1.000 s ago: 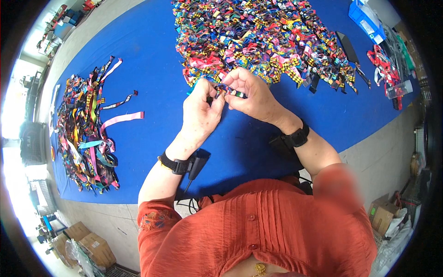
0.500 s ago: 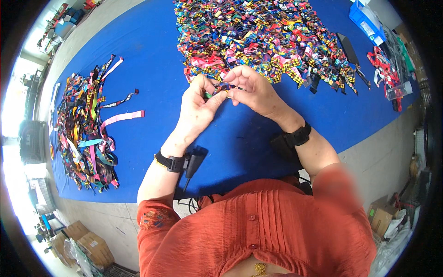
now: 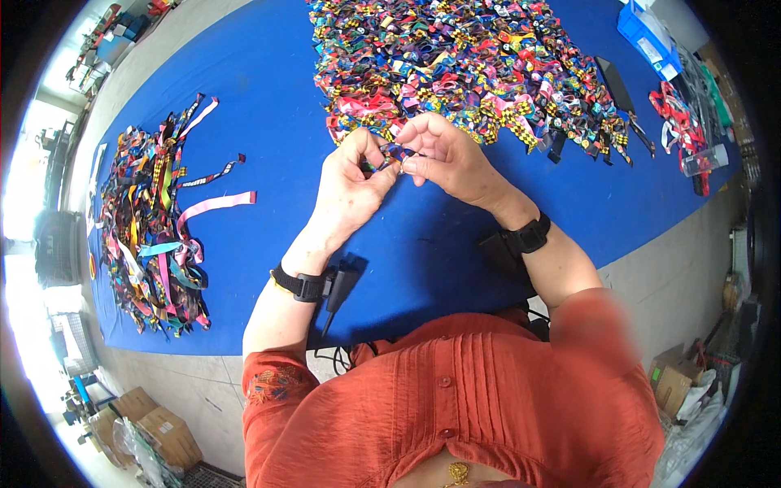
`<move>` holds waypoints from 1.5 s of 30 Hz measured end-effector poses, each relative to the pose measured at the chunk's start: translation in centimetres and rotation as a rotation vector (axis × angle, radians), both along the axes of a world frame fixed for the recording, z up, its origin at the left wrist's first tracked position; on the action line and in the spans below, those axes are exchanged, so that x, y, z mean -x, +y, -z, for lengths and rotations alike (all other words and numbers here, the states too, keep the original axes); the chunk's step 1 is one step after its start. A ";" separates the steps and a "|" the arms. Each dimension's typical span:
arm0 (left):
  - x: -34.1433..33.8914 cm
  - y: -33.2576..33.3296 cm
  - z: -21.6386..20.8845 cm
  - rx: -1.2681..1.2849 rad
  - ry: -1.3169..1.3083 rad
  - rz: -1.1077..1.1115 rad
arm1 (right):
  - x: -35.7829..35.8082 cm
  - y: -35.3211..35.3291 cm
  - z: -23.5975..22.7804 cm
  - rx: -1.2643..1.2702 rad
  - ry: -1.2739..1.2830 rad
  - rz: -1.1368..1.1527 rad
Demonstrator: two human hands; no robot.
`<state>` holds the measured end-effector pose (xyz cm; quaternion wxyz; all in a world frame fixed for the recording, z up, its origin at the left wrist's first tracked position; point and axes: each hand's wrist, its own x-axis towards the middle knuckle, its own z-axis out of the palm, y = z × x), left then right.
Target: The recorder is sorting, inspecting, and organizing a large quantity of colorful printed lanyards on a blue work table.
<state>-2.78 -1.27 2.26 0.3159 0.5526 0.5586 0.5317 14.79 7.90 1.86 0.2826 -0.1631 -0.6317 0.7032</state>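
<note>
"Where's the small patterned strap [image 3: 391,152]?"
"Up between both hands, over the blue cloth [image 3: 281,187], mostly hidden by fingers."
"How do they hold it?"
"The left hand [image 3: 353,180] grips it, thumb against bent fingers. The right hand [image 3: 452,168] pinches its other side, upper fingers loosely curled."
"And around them?"
"Just beyond, a broad mass of looped straps [image 3: 455,73]. Well off left, a heap of loose straps [image 3: 150,244], one pink strip [image 3: 226,202] sticking out. Far right, a blue bin [image 3: 648,41] and red straps [image 3: 682,130]."

Bright, white glare at left, blurred right sleeve [image 3: 595,332], fisheye-bent edges
</note>
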 end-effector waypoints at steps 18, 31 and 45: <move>-1.2 -0.4 0.1 -0.285 0.428 -0.149 | 0.0 -0.5 -0.7 -0.022 -0.016 0.049; -1.5 -0.3 -0.6 -0.421 0.636 -0.066 | -1.0 0.7 -0.9 0.100 -0.307 0.005; -1.8 -0.4 -0.6 -0.416 0.605 -0.074 | -1.2 0.8 -1.6 0.226 -0.214 -0.029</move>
